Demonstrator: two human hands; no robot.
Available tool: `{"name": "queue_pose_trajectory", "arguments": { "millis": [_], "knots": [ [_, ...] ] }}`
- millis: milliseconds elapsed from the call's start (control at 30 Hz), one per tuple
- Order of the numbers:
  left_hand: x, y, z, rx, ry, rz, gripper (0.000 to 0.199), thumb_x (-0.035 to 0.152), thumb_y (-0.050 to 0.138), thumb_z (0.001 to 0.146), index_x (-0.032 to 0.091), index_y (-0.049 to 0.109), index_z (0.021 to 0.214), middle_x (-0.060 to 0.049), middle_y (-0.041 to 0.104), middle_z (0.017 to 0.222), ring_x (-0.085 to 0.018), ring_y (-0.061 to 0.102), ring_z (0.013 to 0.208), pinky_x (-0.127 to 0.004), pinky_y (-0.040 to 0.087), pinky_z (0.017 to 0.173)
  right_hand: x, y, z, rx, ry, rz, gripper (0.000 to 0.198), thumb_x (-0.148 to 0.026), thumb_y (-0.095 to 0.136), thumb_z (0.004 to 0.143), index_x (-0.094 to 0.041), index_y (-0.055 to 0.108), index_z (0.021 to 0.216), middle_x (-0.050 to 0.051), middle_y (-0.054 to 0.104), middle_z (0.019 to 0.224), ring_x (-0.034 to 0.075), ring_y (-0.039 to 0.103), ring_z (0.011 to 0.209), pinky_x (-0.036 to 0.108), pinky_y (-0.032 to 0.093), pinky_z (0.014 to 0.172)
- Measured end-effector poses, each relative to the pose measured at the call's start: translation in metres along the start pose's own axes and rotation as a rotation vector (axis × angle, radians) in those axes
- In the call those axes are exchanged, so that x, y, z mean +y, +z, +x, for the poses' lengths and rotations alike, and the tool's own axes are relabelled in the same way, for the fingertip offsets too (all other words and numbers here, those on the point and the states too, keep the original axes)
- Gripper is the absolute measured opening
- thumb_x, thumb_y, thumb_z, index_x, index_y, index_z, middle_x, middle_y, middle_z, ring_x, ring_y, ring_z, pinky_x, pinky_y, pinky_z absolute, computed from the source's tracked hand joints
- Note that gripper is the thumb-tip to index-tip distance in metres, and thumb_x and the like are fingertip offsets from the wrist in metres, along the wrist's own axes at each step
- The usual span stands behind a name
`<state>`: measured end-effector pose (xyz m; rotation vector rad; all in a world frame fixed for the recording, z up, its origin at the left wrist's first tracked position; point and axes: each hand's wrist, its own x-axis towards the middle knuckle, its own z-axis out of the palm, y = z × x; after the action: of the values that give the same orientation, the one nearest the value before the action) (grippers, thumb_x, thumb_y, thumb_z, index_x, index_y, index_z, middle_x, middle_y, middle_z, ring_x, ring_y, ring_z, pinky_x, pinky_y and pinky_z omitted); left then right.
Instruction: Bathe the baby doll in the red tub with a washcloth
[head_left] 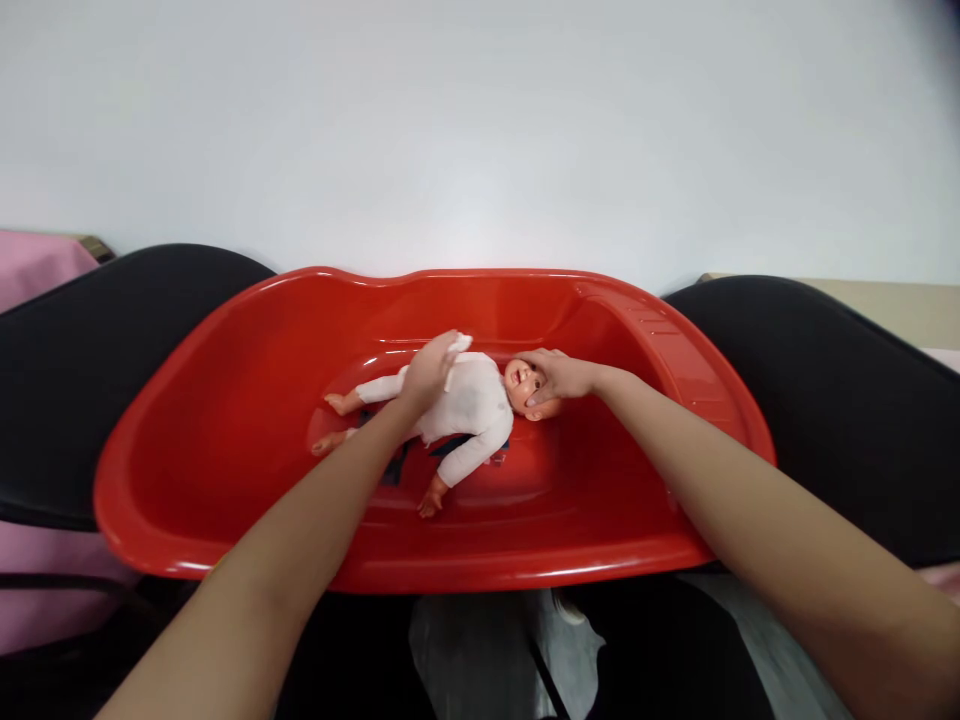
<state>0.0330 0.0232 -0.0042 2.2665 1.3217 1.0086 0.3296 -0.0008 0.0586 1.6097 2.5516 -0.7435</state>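
Doll, dressed in white, is laid on its back on the floor of a red tub, roughly midway between the left and right ends. Its head is pointed toward the tub's right end, where a ridged ledge is moulded, and its bare feet toward the left end. One arm is stretched out toward the near edge. The doll's head is cupped by the right hand, with thumb and fingers spread around it. A bit of white fabric is held in the closed left hand, above the doll's body near the far edge; whether it is a loose cloth or part of the sleeve cannot be told. The near edge is crossed by both bare forearms. Dark patches are partly covered by the doll.
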Motion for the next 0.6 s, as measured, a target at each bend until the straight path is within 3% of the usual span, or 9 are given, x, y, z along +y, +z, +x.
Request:
{"name": "queue_pose_trajectory", "arguments": {
  "millis": [100,233,367,600],
  "knots": [
    [0.028,0.022,-0.001,-0.233,0.237,0.12,0.051,0.039,0.037,0.109,0.021,0.051,0.155,-0.008,0.045,0.165,-0.022,0.035,0.156,-0.043,0.022,0.13,0.002,0.001,0.001,0.004,0.009,0.004,0.092,-0.046,0.082,0.071,-0.03,0.046,0.155,0.012,0.056,0.144,0.038,0.049,0.132,0.051,0.04,0.113],
    [0.032,0.034,-0.007,-0.399,0.239,0.212,0.053,0.034,0.041,0.106,0.019,0.051,0.156,-0.01,0.051,0.161,-0.026,0.039,0.153,-0.048,0.019,0.13,0.0,0.001,0.0,0.004,-0.004,-0.004,0.091,-0.05,0.081,0.072,-0.027,0.048,0.154,0.013,0.057,0.143,0.038,0.048,0.134,0.05,0.039,0.114],
    [0.013,0.03,-0.001,-0.388,0.118,0.201,0.054,0.034,0.038,0.107,0.012,0.053,0.155,-0.013,0.05,0.161,-0.027,0.042,0.151,-0.044,0.025,0.128,-0.004,0.001,0.0,-0.014,0.005,-0.017,0.087,-0.048,0.078,0.074,-0.03,0.048,0.154,0.012,0.057,0.143,0.039,0.049,0.132,0.052,0.041,0.112],
    [-0.035,0.013,0.008,-0.328,-0.067,0.166,0.053,0.037,0.039,0.106,0.018,0.054,0.154,-0.011,0.051,0.161,-0.027,0.044,0.15,-0.043,0.031,0.125,-0.004,0.0,0.001,-0.019,0.018,-0.03,0.084,-0.05,0.078,0.074,-0.032,0.05,0.151,0.011,0.058,0.142,0.039,0.05,0.131,0.053,0.041,0.112]
  ]
}}
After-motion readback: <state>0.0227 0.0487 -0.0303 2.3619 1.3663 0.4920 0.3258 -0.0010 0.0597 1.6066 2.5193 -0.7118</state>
